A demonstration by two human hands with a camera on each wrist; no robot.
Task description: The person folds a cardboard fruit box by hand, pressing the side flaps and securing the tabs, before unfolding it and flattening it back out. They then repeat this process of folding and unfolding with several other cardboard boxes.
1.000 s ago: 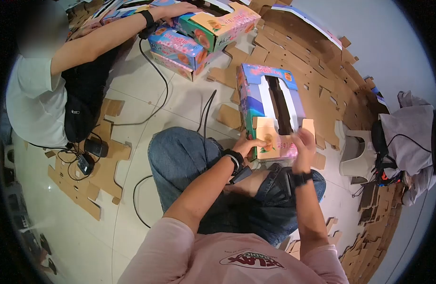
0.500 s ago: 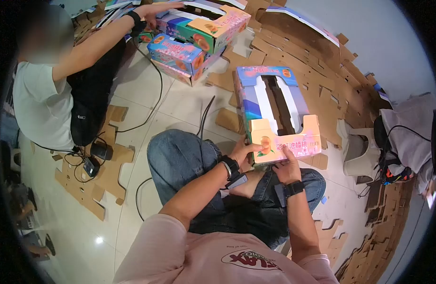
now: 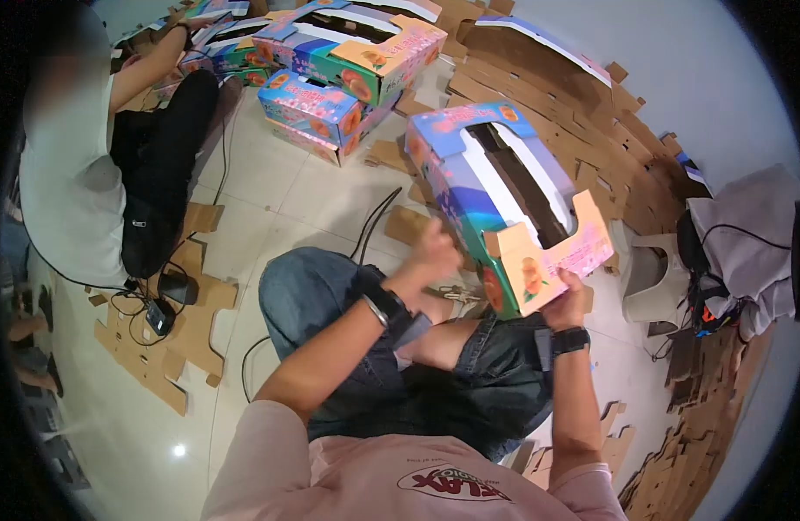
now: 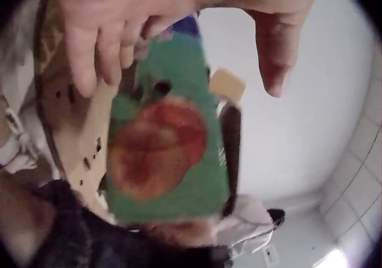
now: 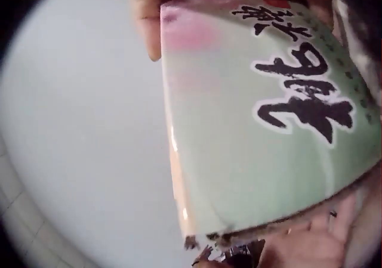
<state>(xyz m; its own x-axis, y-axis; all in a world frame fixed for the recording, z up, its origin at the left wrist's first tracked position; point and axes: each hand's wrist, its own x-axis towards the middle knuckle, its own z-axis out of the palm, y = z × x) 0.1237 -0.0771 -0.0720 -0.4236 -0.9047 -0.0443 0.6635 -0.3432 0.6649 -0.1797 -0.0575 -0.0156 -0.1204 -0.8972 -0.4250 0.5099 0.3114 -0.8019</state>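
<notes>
A colourful printed fruit box [image 3: 504, 191] with a slotted open top is lifted and tilted above my lap. My right hand [image 3: 567, 300] grips its near lower corner under the peach-coloured end flap. In the right wrist view the box [image 5: 256, 131] fills the frame, with my thumb [image 5: 146, 29] on one face and my fingers [image 5: 310, 244] beneath. My left hand [image 3: 435, 247] is blurred at the box's left side. The left wrist view shows its fingers [image 4: 89, 47] spread and loosely curved by the green peach-printed side [image 4: 167, 160], not closed round it.
Another person [image 3: 70, 174] sits at the left beside a stack of folded boxes [image 3: 330, 95]. Flat cardboard blanks [image 3: 170, 339] lie on the tiled floor, and more are piled along the wall [image 3: 574, 113]. A white stool [image 3: 647, 278] stands at the right. Cables [image 3: 374, 217] cross the floor.
The box has risen and tilted, its near end swinging up and right. My left hand came off the end flap to the box's side. The other person's arm drew back.
</notes>
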